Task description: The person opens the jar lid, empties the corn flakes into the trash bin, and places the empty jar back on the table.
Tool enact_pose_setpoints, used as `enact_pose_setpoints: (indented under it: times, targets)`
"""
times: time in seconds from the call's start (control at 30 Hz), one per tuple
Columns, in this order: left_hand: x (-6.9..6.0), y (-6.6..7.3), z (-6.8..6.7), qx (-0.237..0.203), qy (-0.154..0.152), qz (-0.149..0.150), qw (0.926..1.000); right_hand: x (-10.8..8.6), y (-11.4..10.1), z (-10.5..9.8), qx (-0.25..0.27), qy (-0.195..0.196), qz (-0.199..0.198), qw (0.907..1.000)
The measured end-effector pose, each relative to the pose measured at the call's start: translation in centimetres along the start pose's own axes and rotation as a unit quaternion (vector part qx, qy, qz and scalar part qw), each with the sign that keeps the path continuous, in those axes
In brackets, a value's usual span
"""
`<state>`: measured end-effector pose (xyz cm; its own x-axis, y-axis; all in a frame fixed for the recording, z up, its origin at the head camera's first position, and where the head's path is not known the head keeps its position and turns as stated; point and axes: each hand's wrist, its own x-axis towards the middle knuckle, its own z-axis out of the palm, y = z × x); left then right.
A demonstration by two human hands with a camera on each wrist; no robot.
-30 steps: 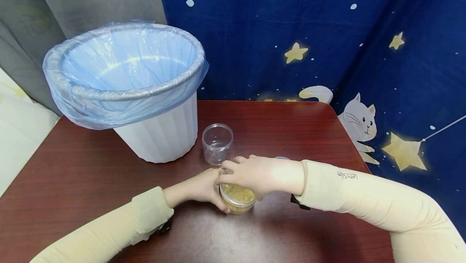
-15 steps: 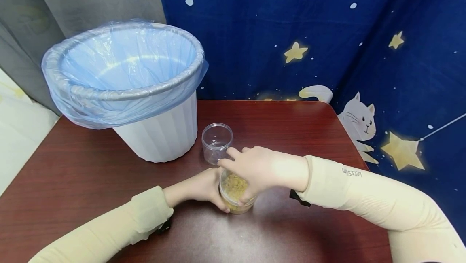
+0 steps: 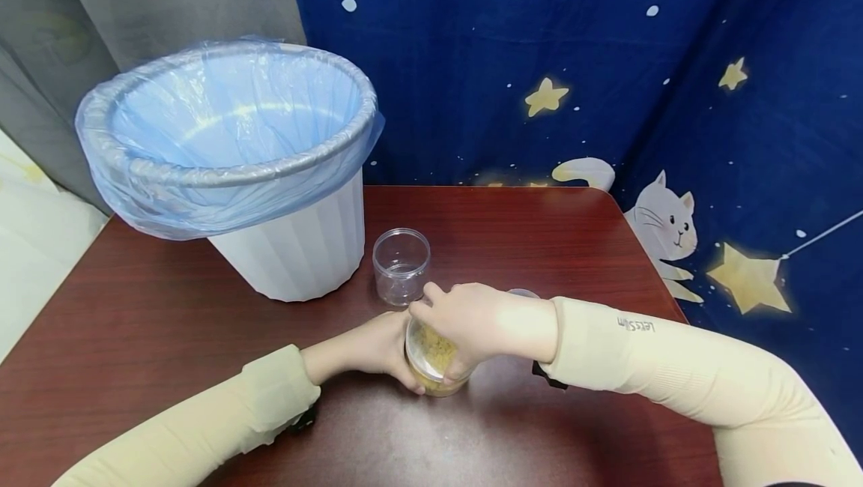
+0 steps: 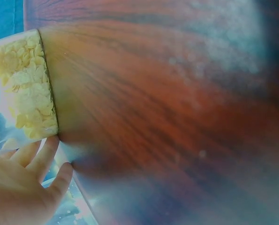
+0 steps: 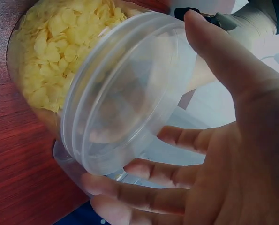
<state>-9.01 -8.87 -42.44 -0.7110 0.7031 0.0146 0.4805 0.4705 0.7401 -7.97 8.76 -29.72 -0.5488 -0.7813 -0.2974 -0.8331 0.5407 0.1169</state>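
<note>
A clear round jar [image 3: 441, 388] holding pale yellow flakes stands on the table in front of me. My left hand [image 3: 379, 345] grips its left side, and in the left wrist view the fingers lie along the jar wall. On top sits a clear lid [image 5: 130, 89], with a ribbed rim in the right wrist view. My right hand [image 3: 472, 322] reaches over from the right and holds this lid, thumb on one side and fingers on the other. Whether the lid is seated or loose, I cannot tell. Just behind the hands stands a second clear jar [image 3: 402, 266], uncovered and without visible contents.
A white bin [image 3: 297, 247] lined with a blue bag [image 3: 243, 202] takes up the table's back left. The rim of another clear round thing [image 3: 523, 293] shows behind my right wrist, mostly hidden. Past the brown table [image 3: 526, 232] hangs a blue curtain [image 3: 458, 60].
My right hand shifted a little away over the lid, then came back toward me, its fingers regripping around the rim. The left hand and the jar have stayed in place.
</note>
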Motion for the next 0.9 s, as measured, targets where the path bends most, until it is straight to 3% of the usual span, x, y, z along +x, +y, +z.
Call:
enact_pose_setpoints:
  times: [0.2, 0.47, 0.67, 0.9]
  targets:
    - [0.04, -0.06, 0.08, -0.001, 0.004, 0.01, 0.9999, -0.01, -0.05, -0.18, -0.007, -0.002, -0.007, 1.0]
    - [-0.09, 0.01, 0.08, -0.018, 0.008, 0.012, 0.9997, -0.19, -0.17, -0.15, -0.038, 0.013, -0.045, 0.9982]
    - [-0.1, -0.16, 0.03, 0.0, 0.003, 0.006, 1.0, -0.24, -0.11, -0.2, -0.05, -0.014, -0.069, 0.9963]
    - [-0.07, -0.3, 0.07, 0.004, 0.003, 0.008, 1.0, -0.29, 0.01, -0.27, -0.052, -0.025, -0.069, 0.9959]
